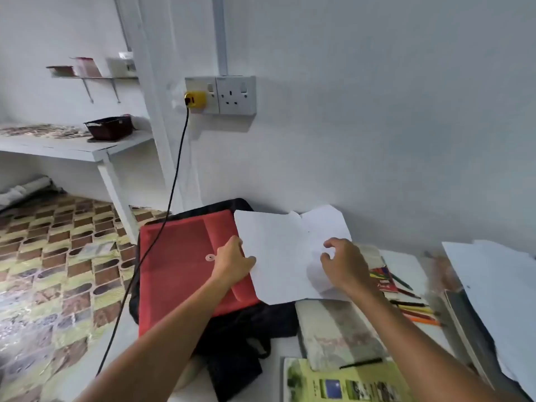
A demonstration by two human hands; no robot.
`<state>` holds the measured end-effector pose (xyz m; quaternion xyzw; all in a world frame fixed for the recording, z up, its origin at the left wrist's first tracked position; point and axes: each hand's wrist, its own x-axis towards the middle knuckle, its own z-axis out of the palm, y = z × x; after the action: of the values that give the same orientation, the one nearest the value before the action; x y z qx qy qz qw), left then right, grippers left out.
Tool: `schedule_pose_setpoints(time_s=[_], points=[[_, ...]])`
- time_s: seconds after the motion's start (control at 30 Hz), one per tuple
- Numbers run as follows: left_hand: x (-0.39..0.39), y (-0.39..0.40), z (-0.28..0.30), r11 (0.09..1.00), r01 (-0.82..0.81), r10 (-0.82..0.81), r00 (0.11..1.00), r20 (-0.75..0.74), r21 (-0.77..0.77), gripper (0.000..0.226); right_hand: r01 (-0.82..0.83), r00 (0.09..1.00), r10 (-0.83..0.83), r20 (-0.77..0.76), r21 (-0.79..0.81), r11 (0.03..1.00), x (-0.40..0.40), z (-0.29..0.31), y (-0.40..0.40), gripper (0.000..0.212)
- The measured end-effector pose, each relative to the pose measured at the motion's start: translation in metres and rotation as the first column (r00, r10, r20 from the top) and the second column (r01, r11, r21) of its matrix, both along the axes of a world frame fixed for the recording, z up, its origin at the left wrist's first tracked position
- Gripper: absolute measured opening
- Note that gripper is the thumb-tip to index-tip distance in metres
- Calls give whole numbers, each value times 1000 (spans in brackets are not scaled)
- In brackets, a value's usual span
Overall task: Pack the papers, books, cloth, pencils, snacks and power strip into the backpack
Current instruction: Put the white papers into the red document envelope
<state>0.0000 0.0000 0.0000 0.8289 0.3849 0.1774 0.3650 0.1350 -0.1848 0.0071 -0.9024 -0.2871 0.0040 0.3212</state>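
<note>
Counted: two hands, left hand (232, 264) and right hand (345, 265), one black backpack (232, 329), one red envelope folder (179, 262), one book (345, 382) at 5 o'clock, one pencil box (382, 278), two wall sockets (220, 95) (loose pencils (414, 310) too blurred to count).

The folder (179, 265) lies on the backpack (232, 329) at left; papers (278, 256) overlap the folder's right edge; pencils (412, 309) lie right; a book (348, 384) lies near.
</note>
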Motion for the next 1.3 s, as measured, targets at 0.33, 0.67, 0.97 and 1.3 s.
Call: schedule_pose_setpoints(time_s=[0.33, 0.67, 0.97, 1.3], points=[[25, 25, -10, 927, -65, 154, 964, 216, -370, 33, 183, 856, -131, -500, 55, 982, 37, -12, 6, 27], [63, -16, 10, 741, 180, 139, 901, 411, -647, 31, 306, 735, 2, -678, 335, 891, 76, -4, -46, 34], [28, 6, 0, 920, -109, 213, 945, -248, 377, 48, 258, 640, 102, -762, 338, 905, 83, 1, -51, 24], [4, 1, -4, 835, -382, 426, 904, 27, -396, 69, 103, 794, 228, -564, 495, 863, 62, 6, 0, 27]])
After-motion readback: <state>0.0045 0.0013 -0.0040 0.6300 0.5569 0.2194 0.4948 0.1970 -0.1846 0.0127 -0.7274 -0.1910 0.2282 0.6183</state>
